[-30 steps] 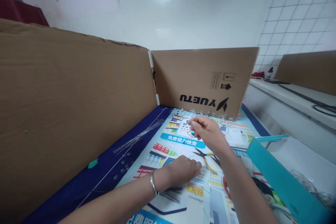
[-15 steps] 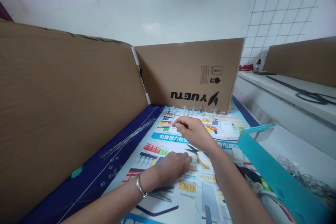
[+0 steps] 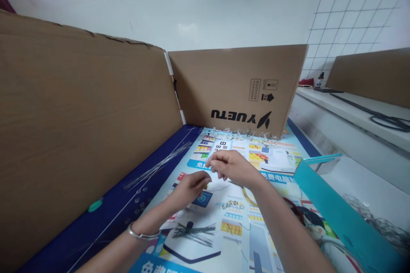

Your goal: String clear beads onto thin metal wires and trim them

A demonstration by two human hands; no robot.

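Note:
My left hand (image 3: 192,187), with a silver bracelet (image 3: 141,234) on its wrist, is pinched just left of the middle; what it holds is too small to make out. Close by, up and to the right, my right hand (image 3: 229,165) has its fingers curled together, their contents hidden. A thin wire seems to run below my right hand. Short dark wires (image 3: 195,233) lie in a pile below my left hand. Small metal rings (image 3: 233,205) sit on the printed sheet. Partly behind my right forearm are pliers with yellow handles (image 3: 248,196).
Cardboard panels (image 3: 237,81) stand at the back and left, with wire pieces (image 3: 243,133) along the back one. Long wires (image 3: 156,166) lie on the left. A turquoise box (image 3: 339,209) on the right contains wire pieces.
My left hand has moved up and left from over the small rings to beside my right hand, uncovering rings and dark wires. My right hand has dropped slightly. The view has shifted slightly.

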